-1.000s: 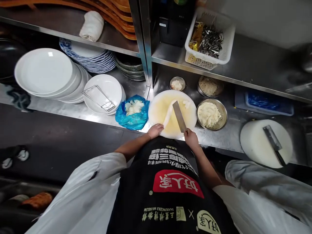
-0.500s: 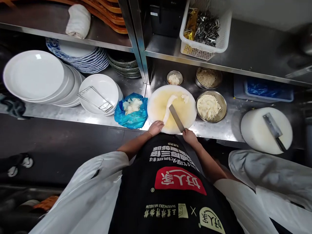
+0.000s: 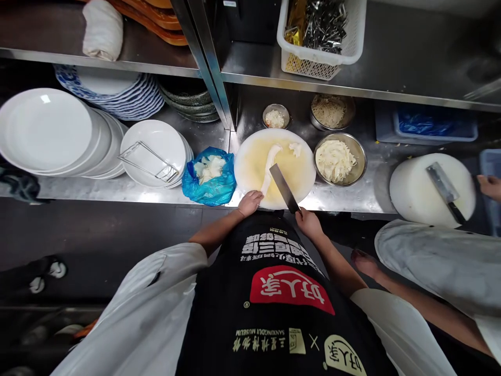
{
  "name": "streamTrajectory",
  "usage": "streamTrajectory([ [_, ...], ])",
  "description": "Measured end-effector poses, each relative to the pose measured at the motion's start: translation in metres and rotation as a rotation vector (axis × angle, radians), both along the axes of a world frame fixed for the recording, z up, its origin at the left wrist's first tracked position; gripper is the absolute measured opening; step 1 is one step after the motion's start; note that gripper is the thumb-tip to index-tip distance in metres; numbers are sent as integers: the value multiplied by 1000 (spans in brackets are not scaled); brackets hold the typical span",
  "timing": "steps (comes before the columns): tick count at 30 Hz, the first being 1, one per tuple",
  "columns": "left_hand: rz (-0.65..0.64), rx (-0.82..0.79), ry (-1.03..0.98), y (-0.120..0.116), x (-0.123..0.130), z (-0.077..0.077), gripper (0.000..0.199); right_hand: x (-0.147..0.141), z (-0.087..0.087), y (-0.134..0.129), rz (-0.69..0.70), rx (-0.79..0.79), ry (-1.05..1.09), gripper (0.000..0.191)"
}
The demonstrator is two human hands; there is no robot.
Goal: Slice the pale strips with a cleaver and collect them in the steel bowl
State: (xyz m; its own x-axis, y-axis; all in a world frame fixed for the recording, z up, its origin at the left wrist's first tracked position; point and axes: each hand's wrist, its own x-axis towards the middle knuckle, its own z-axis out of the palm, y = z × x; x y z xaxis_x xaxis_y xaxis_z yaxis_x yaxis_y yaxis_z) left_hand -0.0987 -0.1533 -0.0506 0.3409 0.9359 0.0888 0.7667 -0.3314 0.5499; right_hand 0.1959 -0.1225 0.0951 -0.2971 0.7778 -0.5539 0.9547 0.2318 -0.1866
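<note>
My right hand (image 3: 309, 223) grips the handle of a cleaver (image 3: 284, 189), whose blade slants up and left over a round cutting board (image 3: 299, 180). A long, whitish food strip (image 3: 270, 169) lies on the board, left of the blade. My left hand (image 3: 251, 202) is closed at the strip's near end, fingers bent against it. Small white scraps (image 3: 295, 149) lie at the board's far right. A blue plastic bag (image 3: 209, 193) with white pieces in it stands left of the board. To the right is a steel bowl (image 3: 359, 169) of pale slices.
Behind the board are a small bowl (image 3: 276, 116) and another steel bowl (image 3: 332, 112). Plates (image 3: 47, 130) are stacked at left. A second cleaver (image 3: 442, 183) lies on a thick white block (image 3: 409, 190). A co-worker's hand (image 3: 491, 187) is at far right. A shelf (image 3: 410, 68) overhangs the counter.
The view has shifted slightly. The cleaver blade has moved a little toward me, away from the strip. A co-worker's hand and arm have come into view at right. My left hand stays at the strip.
</note>
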Motion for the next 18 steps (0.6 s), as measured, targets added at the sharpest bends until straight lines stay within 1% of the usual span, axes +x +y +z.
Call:
streamTrajectory([
  [4, -9, -9, 20, -1, 0, 1, 43, 4, -3, -11, 17, -76, -34, 35],
  [9, -26, 13, 19, -4, -1, 0, 45, 9, -2, -25, 1, -12, 13, 39],
  [14, -25, 3, 25, -5, -2, -2, 47, 5, -3, -34, 0, -92, -24, 34],
  [18, -33, 15, 13, -5, -4, -5, 48, 6, -2, -43, -22, -51, 0, 37],
])
